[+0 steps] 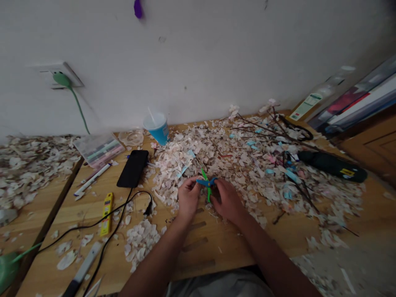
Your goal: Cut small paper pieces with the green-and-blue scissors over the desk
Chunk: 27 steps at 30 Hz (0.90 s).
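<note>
Both my hands meet at the middle of a wooden table (pixel 216 247), at the near edge of a big heap of pale paper scraps (pixel 222 156). My left hand (pixel 188 199) is closed in a pinch on the blue part of a small blue and green piece (pixel 206 183). My right hand (pixel 227 199) is curled on the same piece from the right, by its green stem. What the piece is exactly, I cannot make out.
A black phone (pixel 133 167) with a cable lies to the left, beside a yellow utility knife (pixel 107 212), pens (pixel 93 178) and a clear box (pixel 99 148). A blue cup (pixel 157 128) stands by the wall. Thin dark twigs (pixel 272 132) and a black folded umbrella (pixel 332 166) lie at the right.
</note>
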Motion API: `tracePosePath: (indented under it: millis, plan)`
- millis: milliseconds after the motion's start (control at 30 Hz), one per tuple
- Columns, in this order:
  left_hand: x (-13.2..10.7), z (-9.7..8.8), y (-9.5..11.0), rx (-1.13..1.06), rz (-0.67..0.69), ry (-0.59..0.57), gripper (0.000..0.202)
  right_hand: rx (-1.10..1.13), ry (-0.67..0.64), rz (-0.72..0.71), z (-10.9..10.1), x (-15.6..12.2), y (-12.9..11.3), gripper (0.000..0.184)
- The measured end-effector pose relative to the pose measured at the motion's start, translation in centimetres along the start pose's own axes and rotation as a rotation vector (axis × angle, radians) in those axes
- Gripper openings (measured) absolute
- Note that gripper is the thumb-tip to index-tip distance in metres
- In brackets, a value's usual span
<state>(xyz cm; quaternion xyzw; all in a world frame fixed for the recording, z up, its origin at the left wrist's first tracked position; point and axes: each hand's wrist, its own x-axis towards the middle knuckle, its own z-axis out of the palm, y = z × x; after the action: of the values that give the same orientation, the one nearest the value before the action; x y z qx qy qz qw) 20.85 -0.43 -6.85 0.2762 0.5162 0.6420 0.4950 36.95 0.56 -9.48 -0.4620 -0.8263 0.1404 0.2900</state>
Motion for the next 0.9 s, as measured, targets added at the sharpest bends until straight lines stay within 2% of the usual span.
tracePosePath:
  millis: [200,500,900]
  plan:
    - [0.12,0.02,-0.1,0.025,0.0,-0.007,0.021,0.008,-0.005,0.012,-0.02,0.08,0.09,0.044]
    - [-0.06,0.65,0.74,-0.049,0.027,0.012,0.024,0.039,-0.014,-0.009,-0.11,-0.06,0.17,0.047]
    - [0.08,0.46,0.17,-0.08,0.05,-0.019,0.027,0.061,-0.034,0.0,-0.4,0.08,0.26,0.039]
